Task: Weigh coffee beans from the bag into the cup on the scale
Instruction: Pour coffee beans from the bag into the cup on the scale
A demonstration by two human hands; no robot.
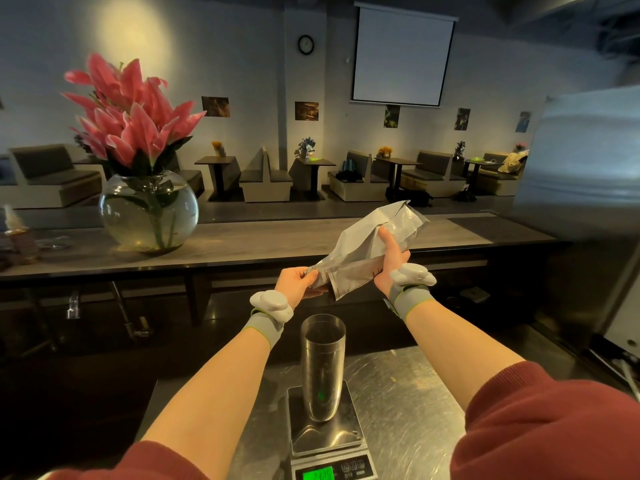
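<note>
While my right hand [389, 259] grips the silver bag [367, 251] mid-body and my left hand [298, 284] pinches its lower end, it's tilted just beyond the steel cup [322, 365] on the scale [327, 441].

Crinkled matt foil bag [367, 251] — polished steel cup [322, 365], scuffed brushed-metal counter [408, 393].

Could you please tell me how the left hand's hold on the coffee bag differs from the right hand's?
The left hand pinches the bag's narrow lower end, nearest the cup; the right hand wraps the wider middle of it. The left hand sits lower, the right hand higher with its thumb pointing up. Both wear grey wristbands and together hold the bag tilted above the cup.
</note>
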